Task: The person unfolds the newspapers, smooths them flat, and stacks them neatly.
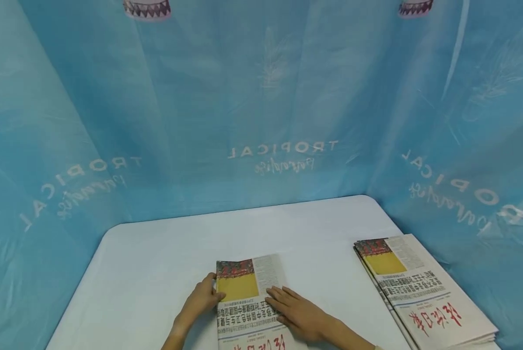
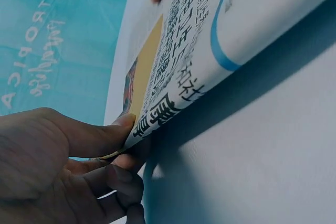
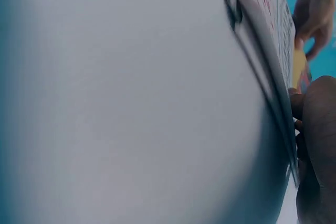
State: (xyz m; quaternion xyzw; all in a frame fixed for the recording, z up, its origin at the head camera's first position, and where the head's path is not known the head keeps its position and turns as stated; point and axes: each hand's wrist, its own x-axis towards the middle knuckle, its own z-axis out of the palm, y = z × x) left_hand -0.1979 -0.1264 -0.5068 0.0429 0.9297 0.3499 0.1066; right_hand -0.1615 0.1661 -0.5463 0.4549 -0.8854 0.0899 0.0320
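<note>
A folded newspaper (image 1: 237, 287) lies in front of me, with a yellow and red picture, black headlines and red title characters. At its left edge my left hand (image 1: 201, 297) pinches the paper. The left wrist view shows that hand's thumb (image 2: 113, 132) on top and its fingers curled underneath, with the paper's near side lifted over a shadow. My right hand (image 1: 298, 311) rests on the newspaper's right side, fingers extended across the print. In the right wrist view the folded layers of the newspaper (image 3: 270, 66) gape slightly beside the right hand (image 3: 320, 124).
A stack of similar folded newspapers (image 1: 423, 291) sits at the right side of the white table (image 1: 165, 257). Blue curtains (image 1: 252, 107) printed with mirrored lettering hang around the table's back and sides.
</note>
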